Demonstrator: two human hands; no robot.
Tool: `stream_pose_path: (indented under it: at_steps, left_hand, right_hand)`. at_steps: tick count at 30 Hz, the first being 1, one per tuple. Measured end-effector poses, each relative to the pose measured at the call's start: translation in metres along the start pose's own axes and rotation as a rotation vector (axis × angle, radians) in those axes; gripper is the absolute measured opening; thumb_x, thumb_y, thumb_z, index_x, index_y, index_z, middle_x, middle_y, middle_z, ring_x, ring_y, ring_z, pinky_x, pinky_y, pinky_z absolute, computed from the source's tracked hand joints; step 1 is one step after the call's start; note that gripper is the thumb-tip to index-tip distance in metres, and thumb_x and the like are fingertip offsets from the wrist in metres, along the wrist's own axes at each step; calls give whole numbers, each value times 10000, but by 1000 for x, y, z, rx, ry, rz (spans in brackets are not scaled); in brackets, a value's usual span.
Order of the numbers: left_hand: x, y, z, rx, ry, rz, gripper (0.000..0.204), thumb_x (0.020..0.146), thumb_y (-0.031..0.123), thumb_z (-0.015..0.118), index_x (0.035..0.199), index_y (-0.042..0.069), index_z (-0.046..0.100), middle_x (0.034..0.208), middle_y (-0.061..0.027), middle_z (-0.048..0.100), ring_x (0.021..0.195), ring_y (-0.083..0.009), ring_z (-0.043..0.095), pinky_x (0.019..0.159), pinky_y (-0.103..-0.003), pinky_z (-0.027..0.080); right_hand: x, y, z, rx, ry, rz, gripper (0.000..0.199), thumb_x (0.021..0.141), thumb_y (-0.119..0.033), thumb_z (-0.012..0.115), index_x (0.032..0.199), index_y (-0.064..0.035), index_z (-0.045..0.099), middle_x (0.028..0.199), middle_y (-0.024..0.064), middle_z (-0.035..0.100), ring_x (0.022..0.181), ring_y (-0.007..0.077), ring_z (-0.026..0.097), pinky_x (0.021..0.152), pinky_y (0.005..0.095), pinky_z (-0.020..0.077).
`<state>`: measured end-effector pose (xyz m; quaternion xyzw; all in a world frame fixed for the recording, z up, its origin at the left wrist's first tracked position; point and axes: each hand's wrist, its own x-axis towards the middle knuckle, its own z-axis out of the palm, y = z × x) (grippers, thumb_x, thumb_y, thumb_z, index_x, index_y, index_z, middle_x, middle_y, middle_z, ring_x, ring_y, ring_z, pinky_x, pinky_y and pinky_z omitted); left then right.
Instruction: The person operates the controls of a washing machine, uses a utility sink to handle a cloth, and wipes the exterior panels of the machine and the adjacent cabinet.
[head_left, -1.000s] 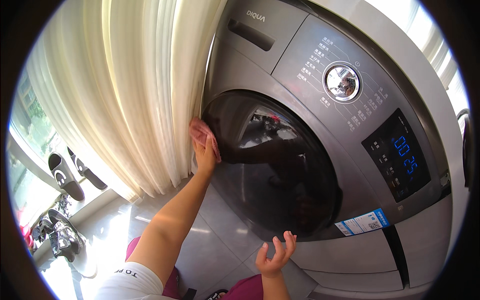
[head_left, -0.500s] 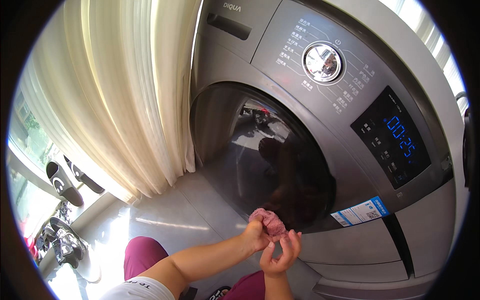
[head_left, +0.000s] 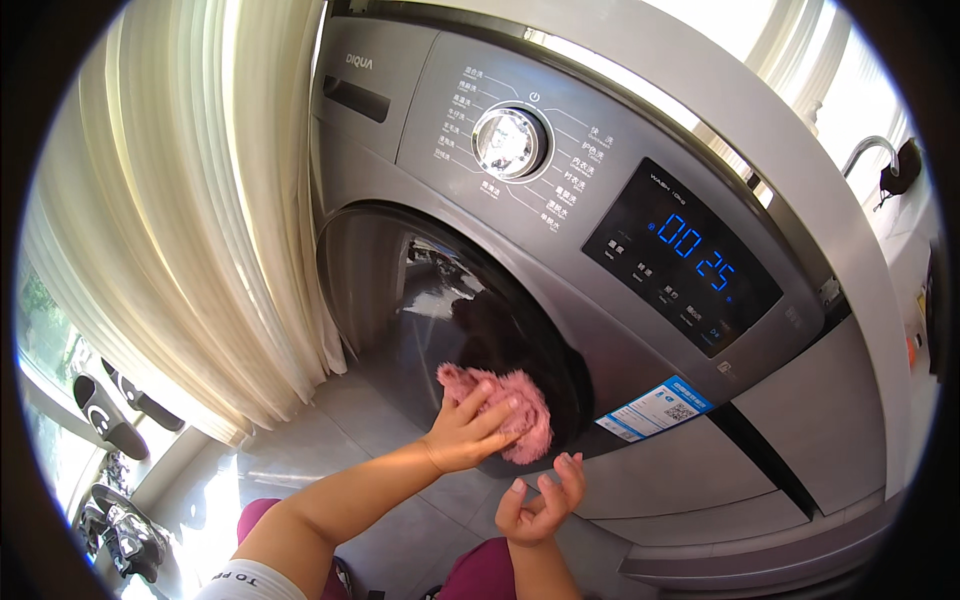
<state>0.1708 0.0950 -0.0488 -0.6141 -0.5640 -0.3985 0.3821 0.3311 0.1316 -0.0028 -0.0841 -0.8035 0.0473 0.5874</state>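
Note:
A pink fluffy cloth (head_left: 527,405) lies bunched against the lower part of the round dark door (head_left: 400,300) of a grey front-loading washing machine (head_left: 420,175). On top of it is my left hand (head_left: 472,430), its fingers stretched over the cloth and holding it to the glass. My right hand (head_left: 540,503) is just below and to the right, palm up with fingers loosely curled and apart. Nothing is in it, and it is not touching the cloth.
A cream curtain (head_left: 200,200) hangs along the machine's left side. Slippers (head_left: 108,417) and a dark shoe (head_left: 130,535) are by the window at left. Grey cabinet panels (head_left: 680,480) adjoin at lower right. A curved tap (head_left: 872,152) shows at far right.
The cloth, pinched between both hands before, is now spread under my left hand against the door. My right hand has let go of it. The view has shifted, with the machine further left.

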Motion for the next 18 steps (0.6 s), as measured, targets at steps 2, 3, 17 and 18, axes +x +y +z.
stream_pose_path:
  at_steps: [2,3,17,18]
  left_hand:
    - [-31,0,-5,-162,-236,175,219,693,232,659,910,204,678,1359,-1,460,1206,-296,458,817,-547,436]
    - [-39,3,-7,-196,-279,181,225,699,231,650,920,200,679,1360,-7,458,1173,-278,480,792,-540,450]
    - [85,65,20,-99,-2,106,288,725,290,606,970,165,691,1391,-47,458,1237,-261,468,968,-587,376]
    - [86,65,22,-103,-2,108,288,725,290,606,970,165,691,1391,-47,458,1237,-261,468,968,-587,376]
  right_hand:
    - [-3,2,-1,0,-52,-30,359,809,-52,549,1146,-36,427,1214,210,461,1136,355,472,1029,559,345]
    - [-3,3,-2,-1,-55,-29,362,810,-51,548,1150,-37,426,1218,209,460,1137,354,471,1031,558,343]
    - [-19,10,-11,43,88,-28,420,869,-92,450,1273,-47,348,1355,245,336,1288,406,343,1066,529,298]
    - [-28,10,-9,19,121,83,427,872,-108,454,1281,-50,345,1370,246,317,1291,402,342,1065,527,301]
